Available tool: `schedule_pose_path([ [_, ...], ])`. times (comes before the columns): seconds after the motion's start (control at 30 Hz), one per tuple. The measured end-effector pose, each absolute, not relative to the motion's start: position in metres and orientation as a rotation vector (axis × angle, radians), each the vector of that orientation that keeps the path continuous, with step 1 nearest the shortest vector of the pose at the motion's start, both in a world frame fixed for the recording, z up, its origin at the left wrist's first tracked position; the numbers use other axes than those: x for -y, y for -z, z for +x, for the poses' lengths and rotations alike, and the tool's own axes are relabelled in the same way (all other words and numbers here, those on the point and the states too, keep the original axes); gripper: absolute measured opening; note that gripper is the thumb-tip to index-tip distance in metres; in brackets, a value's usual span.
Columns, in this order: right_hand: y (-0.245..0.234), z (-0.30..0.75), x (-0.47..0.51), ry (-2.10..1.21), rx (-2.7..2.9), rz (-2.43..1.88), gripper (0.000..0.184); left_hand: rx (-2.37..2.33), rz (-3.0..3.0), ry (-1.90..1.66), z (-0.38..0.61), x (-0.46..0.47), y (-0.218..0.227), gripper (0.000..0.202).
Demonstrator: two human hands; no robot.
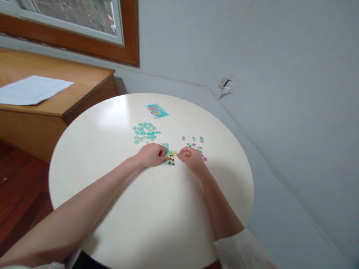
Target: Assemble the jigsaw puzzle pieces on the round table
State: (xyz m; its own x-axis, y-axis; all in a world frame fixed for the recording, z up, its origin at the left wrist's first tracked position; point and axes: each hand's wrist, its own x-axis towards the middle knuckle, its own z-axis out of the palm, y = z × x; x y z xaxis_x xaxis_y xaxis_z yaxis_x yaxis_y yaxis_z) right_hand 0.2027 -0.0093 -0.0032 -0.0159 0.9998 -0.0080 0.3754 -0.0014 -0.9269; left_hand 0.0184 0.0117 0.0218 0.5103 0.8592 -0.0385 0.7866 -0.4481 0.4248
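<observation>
1. Pinching at a small joined patch (170, 157) of jigsaw pieces, I am bringing both hands to the middle of the round bench (146, 216).
2. My left hand (151, 155) is curling narrow, its fingertips closing on the patch's left edge.
3. My right hand (191, 157) is narrowing too, thumb and forefinger meeting at the patch's right edge. Whether a loose piece is sitting between them I cannot tell.
4. The teal pieces (146, 132) are lying in a heap just beyond my left hand. The pink pieces (196, 142) are lying scattered just beyond my right hand. The picture card (157, 110) is lying farther off, near the far rim.
5. As I am judging it, I am at the fitting stage: steadying the patch with one hand and working at its edge with the other.
6. I am thinking the next move calls for lining up tab and notch squarely and pressing flat and lightly, so the joined pieces are not sliding or popping apart.
</observation>
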Motion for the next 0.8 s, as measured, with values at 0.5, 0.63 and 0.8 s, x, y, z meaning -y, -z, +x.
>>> schedule_pose_path([
  [0.5,0.0085,0.2069,0.0054,-0.918,1.459,-1.496,0.014,-1.36,2.36,-0.285,0.0186,-0.0128,-0.0194,0.025],
  [0.63,0.0077,0.2086,0.0054,-0.895,1.477,-1.535,0.013,-1.355,2.363,-0.296,0.0177,-0.0134,-0.0186,0.024],
  [0.8,0.0075,0.211,0.0071,-0.725,1.598,-1.638,0.006,-1.354,2.368,-0.292,0.0176,-0.013,-0.019,0.024],
])
